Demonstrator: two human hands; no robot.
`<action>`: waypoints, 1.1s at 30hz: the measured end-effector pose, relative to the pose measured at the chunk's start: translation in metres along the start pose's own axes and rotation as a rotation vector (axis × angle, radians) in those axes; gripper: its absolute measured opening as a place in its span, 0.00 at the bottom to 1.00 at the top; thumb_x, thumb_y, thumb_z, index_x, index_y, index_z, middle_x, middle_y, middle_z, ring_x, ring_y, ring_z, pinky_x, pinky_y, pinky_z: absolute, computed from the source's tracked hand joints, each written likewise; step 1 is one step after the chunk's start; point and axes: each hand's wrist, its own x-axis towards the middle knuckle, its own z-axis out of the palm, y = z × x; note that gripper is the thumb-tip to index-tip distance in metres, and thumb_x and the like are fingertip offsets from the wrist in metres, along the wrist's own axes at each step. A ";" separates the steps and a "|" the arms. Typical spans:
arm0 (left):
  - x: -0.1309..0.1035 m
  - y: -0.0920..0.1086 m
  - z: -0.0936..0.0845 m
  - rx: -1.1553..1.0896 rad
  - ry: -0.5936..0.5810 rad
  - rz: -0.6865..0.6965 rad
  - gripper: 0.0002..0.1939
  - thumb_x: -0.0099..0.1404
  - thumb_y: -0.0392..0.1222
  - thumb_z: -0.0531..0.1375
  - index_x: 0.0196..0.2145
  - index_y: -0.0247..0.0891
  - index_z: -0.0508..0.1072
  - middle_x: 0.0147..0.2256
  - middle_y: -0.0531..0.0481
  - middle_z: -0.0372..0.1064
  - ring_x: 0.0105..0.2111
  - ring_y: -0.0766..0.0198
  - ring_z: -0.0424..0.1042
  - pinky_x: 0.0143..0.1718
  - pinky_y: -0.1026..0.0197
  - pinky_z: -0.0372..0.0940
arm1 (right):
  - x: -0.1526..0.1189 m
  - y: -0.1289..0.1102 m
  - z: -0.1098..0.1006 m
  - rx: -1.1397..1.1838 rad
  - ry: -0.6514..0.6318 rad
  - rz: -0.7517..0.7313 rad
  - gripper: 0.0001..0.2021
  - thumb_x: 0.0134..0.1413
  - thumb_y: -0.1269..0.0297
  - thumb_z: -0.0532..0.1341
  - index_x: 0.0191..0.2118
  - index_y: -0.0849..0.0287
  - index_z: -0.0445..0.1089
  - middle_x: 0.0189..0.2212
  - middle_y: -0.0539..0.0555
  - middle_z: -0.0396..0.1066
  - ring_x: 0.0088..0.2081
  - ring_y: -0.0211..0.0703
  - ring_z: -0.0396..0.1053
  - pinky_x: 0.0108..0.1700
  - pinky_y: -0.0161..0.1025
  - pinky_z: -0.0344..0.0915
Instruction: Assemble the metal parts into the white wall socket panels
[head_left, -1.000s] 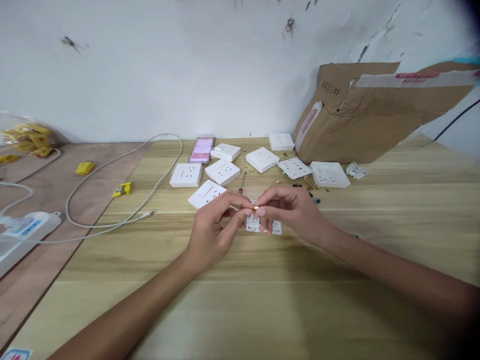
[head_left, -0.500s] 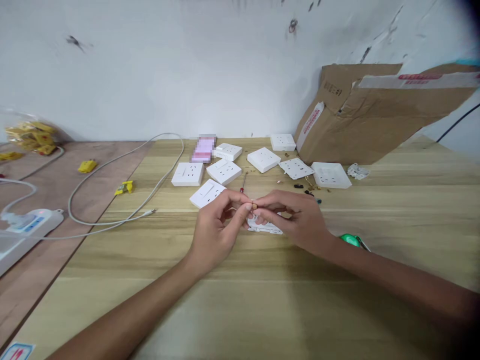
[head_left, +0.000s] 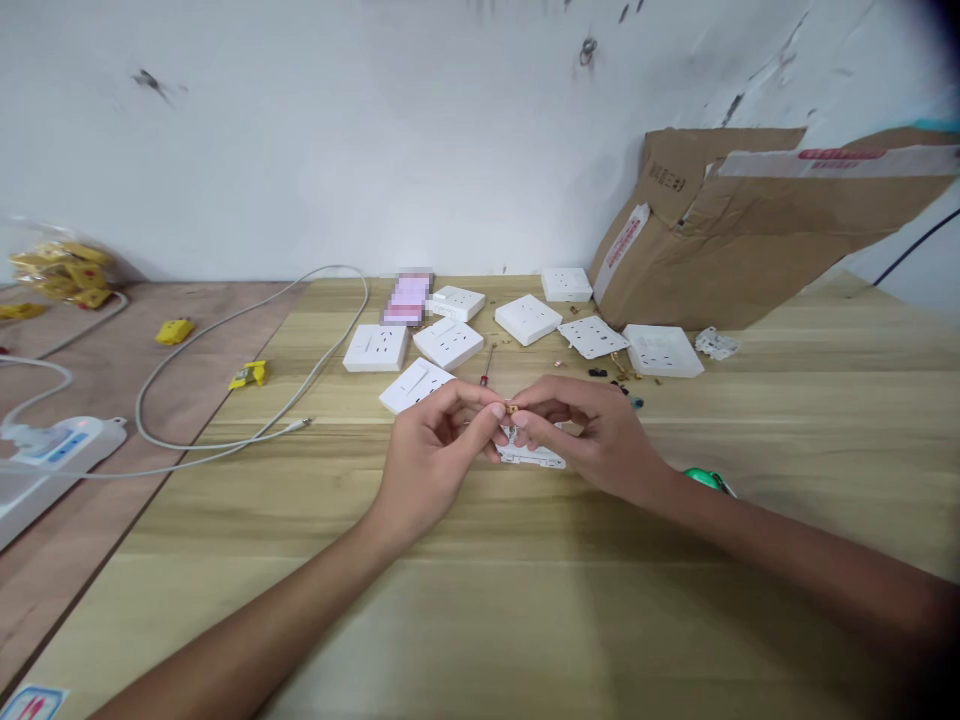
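Between the fingertips of both hands is a small brass-coloured part (head_left: pixel 511 408). My left hand (head_left: pixel 439 460) pinches it from the left with thumb and index finger. My right hand (head_left: pixel 600 435) pinches its other side. Just below the fingers, a white plastic frame (head_left: pixel 531 457) lies on the wooden table, partly hidden by the hands. Behind the fingertips lies a small screwdriver (head_left: pixel 487 367) with a red handle. A white switch-and-socket unit (head_left: pixel 415 386) sits beside my left hand, its near edge partly covered by the fingers.
Several white socket units (head_left: pixel 527 319) stand toward the wall, near a phone (head_left: pixel 407 298) and small loose parts (head_left: pixel 598 373). A cardboard box (head_left: pixel 720 240) is at the back right. A green object (head_left: pixel 703 479) lies by my right forearm. Left are a cable (head_left: pixel 259 438) and power strip (head_left: pixel 64 460).
Both hands stay almost in place. The fingertips have parted slightly, and more of the brass-coloured part shows between them.
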 end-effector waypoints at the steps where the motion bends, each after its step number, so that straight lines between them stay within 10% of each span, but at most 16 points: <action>1: 0.000 0.000 0.000 -0.019 -0.007 -0.024 0.13 0.73 0.49 0.71 0.40 0.35 0.82 0.32 0.48 0.81 0.30 0.64 0.80 0.32 0.63 0.79 | 0.000 0.000 0.000 0.026 -0.007 0.015 0.06 0.71 0.62 0.69 0.42 0.56 0.83 0.36 0.52 0.84 0.32 0.38 0.80 0.33 0.34 0.77; 16: 0.005 0.000 -0.005 -0.042 0.002 -0.086 0.09 0.67 0.45 0.75 0.39 0.38 0.86 0.33 0.48 0.84 0.32 0.62 0.82 0.38 0.59 0.82 | 0.003 0.002 -0.004 0.017 -0.017 0.053 0.06 0.70 0.61 0.70 0.42 0.56 0.83 0.36 0.52 0.83 0.31 0.40 0.82 0.33 0.36 0.78; 33: 0.015 -0.008 -0.018 0.005 -0.097 -0.097 0.11 0.65 0.46 0.76 0.38 0.38 0.84 0.33 0.48 0.83 0.33 0.61 0.83 0.39 0.59 0.80 | 0.000 0.014 -0.003 -0.354 0.024 -0.322 0.02 0.73 0.64 0.70 0.44 0.53 0.80 0.36 0.50 0.83 0.29 0.36 0.78 0.33 0.36 0.73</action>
